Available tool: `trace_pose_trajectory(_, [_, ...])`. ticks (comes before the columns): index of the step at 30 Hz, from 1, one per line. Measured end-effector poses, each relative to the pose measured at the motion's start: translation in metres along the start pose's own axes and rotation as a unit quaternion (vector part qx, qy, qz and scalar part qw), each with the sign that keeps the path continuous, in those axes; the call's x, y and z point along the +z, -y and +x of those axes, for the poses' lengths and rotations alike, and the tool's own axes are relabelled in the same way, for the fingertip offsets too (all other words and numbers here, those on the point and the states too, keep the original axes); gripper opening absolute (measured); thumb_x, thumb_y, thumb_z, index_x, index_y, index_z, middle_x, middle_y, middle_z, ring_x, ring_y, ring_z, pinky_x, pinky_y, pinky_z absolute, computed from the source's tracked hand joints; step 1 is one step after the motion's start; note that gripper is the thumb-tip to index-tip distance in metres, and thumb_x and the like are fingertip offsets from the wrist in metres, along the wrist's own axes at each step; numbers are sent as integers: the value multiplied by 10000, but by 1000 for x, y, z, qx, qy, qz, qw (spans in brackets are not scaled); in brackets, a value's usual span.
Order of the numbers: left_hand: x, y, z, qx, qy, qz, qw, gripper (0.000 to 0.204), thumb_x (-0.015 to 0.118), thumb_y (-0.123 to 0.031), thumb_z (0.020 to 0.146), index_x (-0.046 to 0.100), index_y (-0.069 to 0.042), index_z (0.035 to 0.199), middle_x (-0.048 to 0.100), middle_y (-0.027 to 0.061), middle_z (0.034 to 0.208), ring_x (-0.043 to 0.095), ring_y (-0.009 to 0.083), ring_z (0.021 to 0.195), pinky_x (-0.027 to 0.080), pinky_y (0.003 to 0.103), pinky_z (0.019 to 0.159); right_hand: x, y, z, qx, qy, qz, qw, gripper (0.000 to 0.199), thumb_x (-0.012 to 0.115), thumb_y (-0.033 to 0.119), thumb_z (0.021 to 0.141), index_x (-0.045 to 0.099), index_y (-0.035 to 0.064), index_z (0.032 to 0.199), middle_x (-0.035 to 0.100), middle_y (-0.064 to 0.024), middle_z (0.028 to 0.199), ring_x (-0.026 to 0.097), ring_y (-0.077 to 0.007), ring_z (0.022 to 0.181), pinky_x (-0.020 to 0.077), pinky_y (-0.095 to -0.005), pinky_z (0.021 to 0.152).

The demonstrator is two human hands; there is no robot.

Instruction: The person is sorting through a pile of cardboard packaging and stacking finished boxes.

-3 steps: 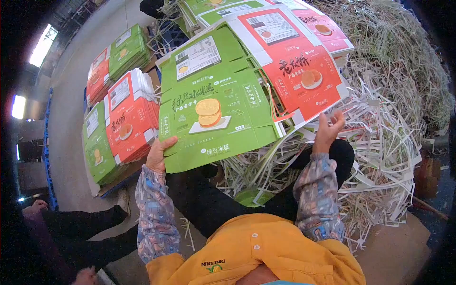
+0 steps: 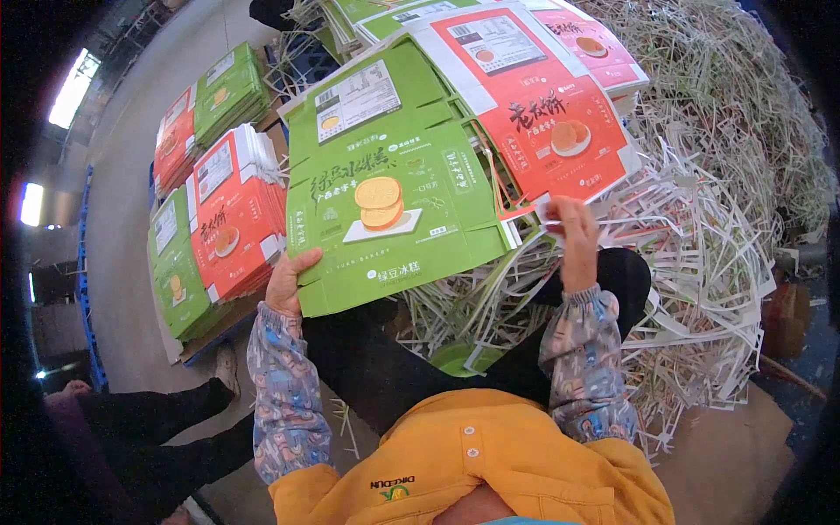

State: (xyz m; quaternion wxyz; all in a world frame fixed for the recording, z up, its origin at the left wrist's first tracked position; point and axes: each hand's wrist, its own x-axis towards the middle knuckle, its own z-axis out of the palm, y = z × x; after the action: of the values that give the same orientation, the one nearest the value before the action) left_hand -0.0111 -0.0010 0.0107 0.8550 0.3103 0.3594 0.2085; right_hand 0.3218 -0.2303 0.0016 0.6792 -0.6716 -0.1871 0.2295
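A flat green printed carton blank (image 2: 376, 262) with a round-cake picture lies tilted in front of me. My left hand (image 2: 291, 278) is closed on its lower left corner, thumb on top. Just off its right corner is my right hand (image 2: 573, 232), its fingers bent and slightly apart, next to a thin red-and-white paper strip (image 2: 518, 213) at the blank's right edge. Nothing shows between those fingers. A red printed carton blank (image 2: 560, 114) lies beyond, right of the green one, with narrow waste strips between the two.
Stacks of red blanks (image 2: 236, 219) and green blanks (image 2: 179, 271) stand on a pallet at the left. Shredded paper trimmings (image 2: 700, 262) heap up on the right and under the blanks. Another person's dark-clothed legs (image 2: 157, 411) are at the lower left.
My right hand has moved left toward the blank's right corner, its fingers more bent. My left hand keeps its hold; the green blank has shifted slightly left in view.
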Motion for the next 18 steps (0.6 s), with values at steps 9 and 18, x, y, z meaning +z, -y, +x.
trace_pose_trajectory(9, [9, 11, 10, 32, -13, 21, 999, 466, 581, 0, 744, 397, 22, 1172, 532, 155, 1084, 570, 263, 918, 494, 377, 775, 39, -6, -2, 1, 120, -39, 992, 174, 553, 185, 840, 569, 21, 896, 577, 9, 737, 518, -67, 629, 411, -198, 553])
trace_pose_trajectory(18, [11, 12, 11, 65, -11, 25, 998, 463, 586, 6, 741, 405, 23, 1167, 530, 148, 1087, 558, 256, 940, 488, 370, 783, 28, -18, 20, 131, 11, 167, 977, 191, 551, 224, 838, 539, 82, 710, 496, 18, 577, 440, -55, 458, 341, -202, 413])
